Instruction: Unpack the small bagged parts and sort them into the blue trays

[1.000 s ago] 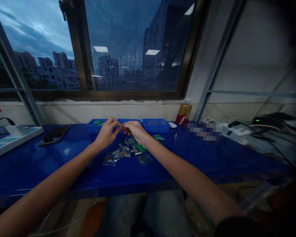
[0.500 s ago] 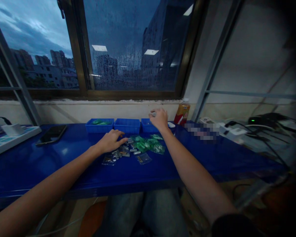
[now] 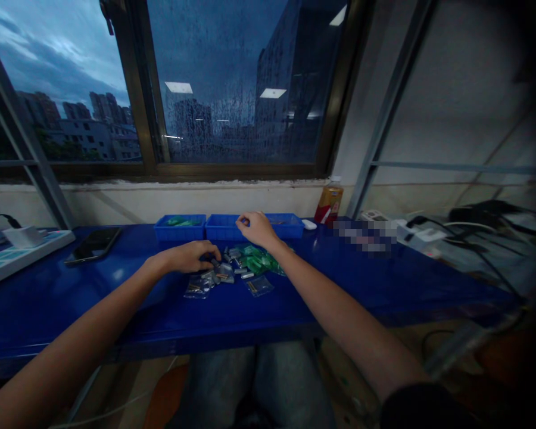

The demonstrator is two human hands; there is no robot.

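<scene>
My left hand [image 3: 193, 257] is at the left side of a pile of small parts, its fingers curled down and closed on something I cannot make out. Under and beside its fingertips lie short silver metal cylinders [image 3: 246, 275] and clear bags with small parts [image 3: 197, 287]. My right hand [image 3: 258, 229] hovers in front of the middle blue bin [image 3: 221, 226], fingers bent into a pinch; what they hold, if anything, is hidden. Below it are green plastic bags [image 3: 255, 260], partly covered by my right forearm. Another clear bag [image 3: 259, 286] with brass-coloured pins lies nearer me.
The left blue bin [image 3: 180, 229] holds green bags; the right blue bin [image 3: 290, 226] has small items inside. A white mouse-like object [image 3: 309, 224] and a bottle [image 3: 329, 202] stand to the right. A phone [image 3: 93, 245] and a power strip [image 3: 31, 253] lie left.
My right hand has moved left and down from over the right bin, where a small whitish piece showed in its fingers. My left hand has drawn slightly left, fingers curling into the pile.
</scene>
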